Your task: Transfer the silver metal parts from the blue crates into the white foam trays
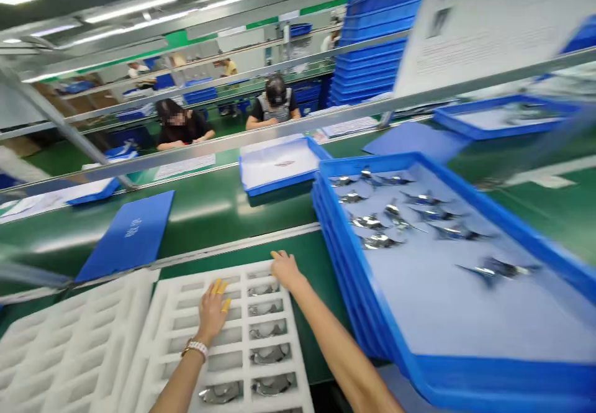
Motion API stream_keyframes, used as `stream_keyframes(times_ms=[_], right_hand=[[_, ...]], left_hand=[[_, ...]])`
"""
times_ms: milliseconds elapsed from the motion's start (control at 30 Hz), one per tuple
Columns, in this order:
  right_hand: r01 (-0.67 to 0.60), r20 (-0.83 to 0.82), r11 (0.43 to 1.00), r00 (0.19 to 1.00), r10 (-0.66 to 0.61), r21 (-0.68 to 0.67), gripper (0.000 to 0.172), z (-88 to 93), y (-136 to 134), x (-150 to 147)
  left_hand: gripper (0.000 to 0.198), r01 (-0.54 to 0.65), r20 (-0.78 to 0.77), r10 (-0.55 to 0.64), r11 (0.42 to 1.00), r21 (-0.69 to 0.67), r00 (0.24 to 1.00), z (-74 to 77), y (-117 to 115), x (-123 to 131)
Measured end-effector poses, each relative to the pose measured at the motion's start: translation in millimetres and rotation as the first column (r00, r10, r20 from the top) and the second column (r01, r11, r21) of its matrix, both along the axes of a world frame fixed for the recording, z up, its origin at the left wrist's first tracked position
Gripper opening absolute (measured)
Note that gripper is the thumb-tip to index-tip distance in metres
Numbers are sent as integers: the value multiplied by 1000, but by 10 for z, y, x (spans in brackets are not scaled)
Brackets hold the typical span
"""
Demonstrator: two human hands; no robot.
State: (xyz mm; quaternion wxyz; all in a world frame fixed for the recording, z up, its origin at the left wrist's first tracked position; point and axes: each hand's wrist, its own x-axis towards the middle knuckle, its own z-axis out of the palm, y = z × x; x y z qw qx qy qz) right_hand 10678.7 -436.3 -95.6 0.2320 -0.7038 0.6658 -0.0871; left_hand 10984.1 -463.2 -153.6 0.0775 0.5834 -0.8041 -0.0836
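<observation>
My left hand (pixel 212 310) lies open and flat on a white foam tray (pixel 285 344), gripping nothing, with yellow finger cots (pixel 218 287) on its fingertips and a white bracelet (pixel 195 349) at the wrist. My right hand (pixel 285 270) is open too, its fingers resting at the tray's far edge. The tray's cells hold polished metal pieces (pixel 270 354), and they look stiff, fairly light and slippery, so I judge they're best pinched by their edges, with the cots on the metal rather than bare skin. The foam looks soft and light. A second foam tray (pixel 60 357) sits just to my left on the green conveyor belt (pixel 316 329). To my right, a blue plastic tray stack (pixel 372 161) holds scattered spoon-shaped metal parts (pixel 367 222) on a pale liner. Beyond the belt lie a blue board (pixel 125 236) and a white-lined blue tray (pixel 284 182), and a co-worker (pixel 274 105) sits across the line.
</observation>
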Motion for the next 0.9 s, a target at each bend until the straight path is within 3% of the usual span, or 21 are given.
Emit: stream_keyframes(times_ms=[67,133,233,267,367,433,500,567,600,667,767,833,900], right_hand=[[55,17,998,998,-54,-30,29,150,398,36],[49,69,994,997,-42,-99,29,317,999,44],[-95,186,956,971,151,-279,23,605,2090,-292],[-67,181,947,975,129,-315,23,704,2420,-559],[207,-23,891,972,-235,-403,36,940,3057,-1741],[282,-257,871,878,-404,-403,36,992,3162,-2580],[308,-459,880,763,-456,-362,37,940,3110,-3219],[280,-581,904,695,-423,-323,40,809,3015,-3594],[250,-613,918,686,-392,-308,41,729,2976,-3702],[182,-639,940,695,-331,-288,41,566,2941,-3836],[79,-617,938,734,-284,-338,43,370,2975,-3988],[-27,-552,883,790,-268,-468,53,275,2997,-4070],[-81,-445,758,848,-289,-647,61,196,2948,-4068]], left_hand=[[45,-25,-107,28,999,31,994,-27,-125,95],[45,-60,-240,82,993,100,967,42,-295,130],[45,-62,-340,86,995,83,936,451,-466,-152],[44,-26,-348,32,999,22,937,668,-468,-370],[37,204,-348,-275,953,-225,896,1398,-266,-1371],[31,402,-320,-507,850,-340,800,1797,8,-2186],[24,579,-253,-676,729,-365,692,2023,317,-2951],[17,699,-138,-752,652,-293,644,2073,573,-3561],[14,726,-69,-758,643,-245,648,2049,663,-3792],[14,734,70,-733,664,-140,676,1950,760,-4113],[19,674,201,-660,739,-3,724,1795,770,-4332],[20,632,230,-624,774,49,747,1725,753,-4388],[23,612,230,-613,787,86,756,1678,733,-4423]])
